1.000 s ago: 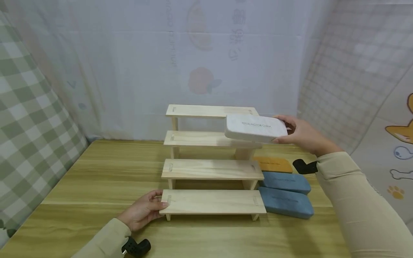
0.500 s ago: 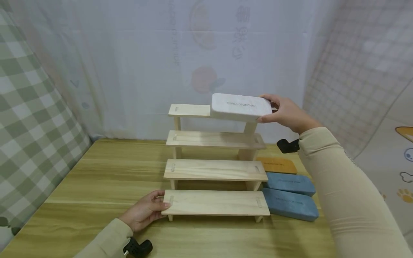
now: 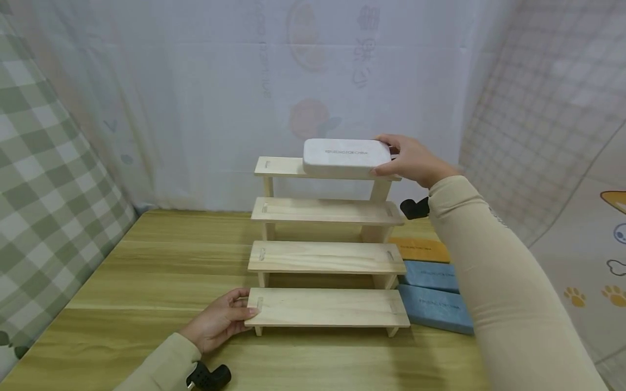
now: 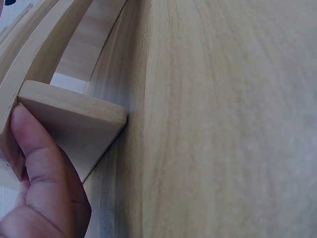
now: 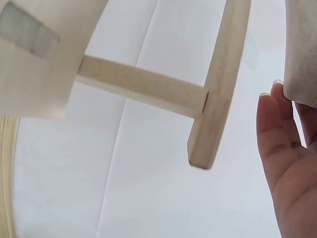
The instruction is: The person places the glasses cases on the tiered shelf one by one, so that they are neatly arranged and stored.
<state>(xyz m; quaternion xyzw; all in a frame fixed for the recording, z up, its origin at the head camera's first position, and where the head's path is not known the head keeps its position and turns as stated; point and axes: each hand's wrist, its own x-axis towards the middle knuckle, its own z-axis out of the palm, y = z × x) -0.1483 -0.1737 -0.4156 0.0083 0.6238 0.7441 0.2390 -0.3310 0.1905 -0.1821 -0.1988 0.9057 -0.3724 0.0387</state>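
Observation:
My right hand (image 3: pixel 413 160) grips a white glasses case (image 3: pixel 344 155) by its right end, with printed lettering on its top. In the head view the case overlaps the top tier of a four-step wooden display stand (image 3: pixel 325 258); in the right wrist view a gap shows between the case (image 5: pixel 302 54) and the stand's top board (image 5: pixel 223 64). Down at the front, my left hand (image 3: pixel 220 320) pinches the left end of the lowest step, thumb on top. The left wrist view shows that hand (image 4: pixel 44 188) at the board's edge beside a leg (image 4: pixel 74 104).
Right of the stand, two blue cases (image 3: pixel 435 307) and an orange case (image 3: pixel 420 250) lie on the wood-grain table (image 3: pixel 122 304), partly behind my right sleeve. A white printed curtain (image 3: pixel 210 108) hangs behind, and green checked cloth (image 3: pixel 49 163) borders the left.
My right hand has raised the white glasses case from in front of the upper tiers and carried it left over the top one. The left hand keeps its hold on the lowest step.

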